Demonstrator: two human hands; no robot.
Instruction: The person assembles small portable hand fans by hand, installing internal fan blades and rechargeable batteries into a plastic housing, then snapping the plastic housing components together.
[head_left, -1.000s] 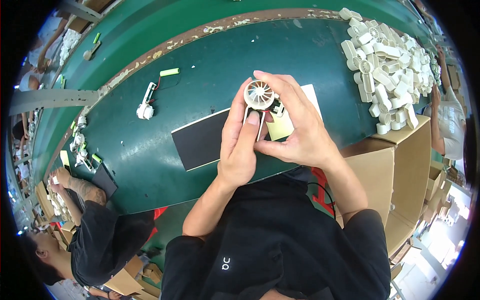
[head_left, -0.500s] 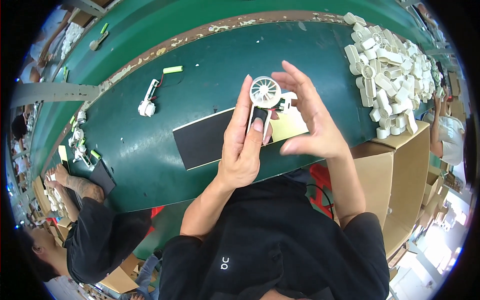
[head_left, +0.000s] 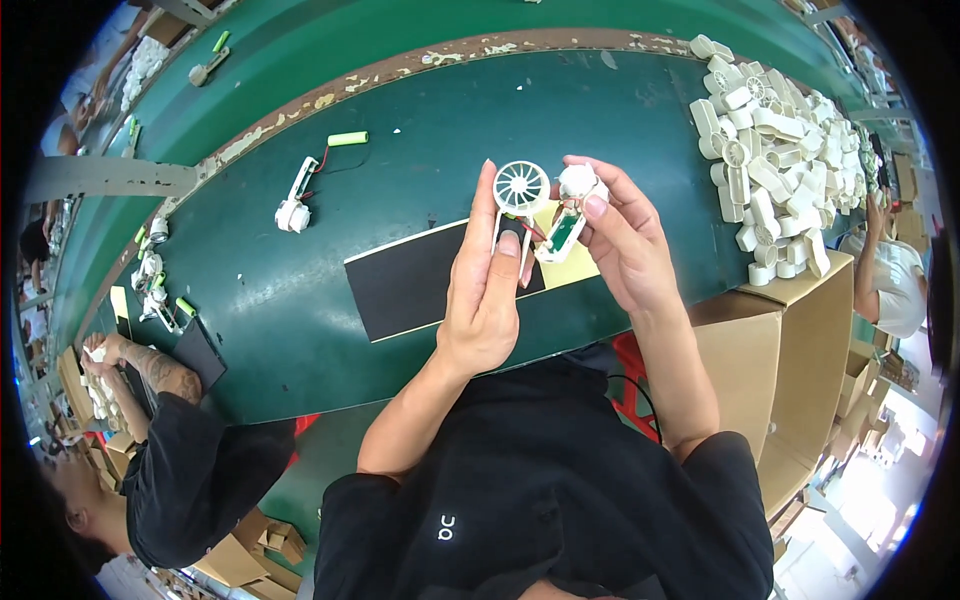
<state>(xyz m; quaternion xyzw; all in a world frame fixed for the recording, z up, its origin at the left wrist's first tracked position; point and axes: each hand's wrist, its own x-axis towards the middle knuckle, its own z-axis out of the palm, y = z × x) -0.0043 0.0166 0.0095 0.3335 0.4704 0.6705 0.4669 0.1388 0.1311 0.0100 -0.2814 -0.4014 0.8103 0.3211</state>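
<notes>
One light-looking housing point(head_left: 521, 187) grasped by left fingers point(head_left: 501, 268), one frame point(head_left: 566, 238) by right fingers point(head_left: 617, 227); hold their sides, wires point(head_left: 533, 228) likely fragile

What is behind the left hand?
Behind the left hand, the black sheet shows out to the left, on the green table. The hand covers some of the sheet, and hides part of the white casing it holds.

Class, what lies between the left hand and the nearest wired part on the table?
In the head view, the black sheet lies between the left hand and that wired part; green tabletop separates sheet and part.
</notes>
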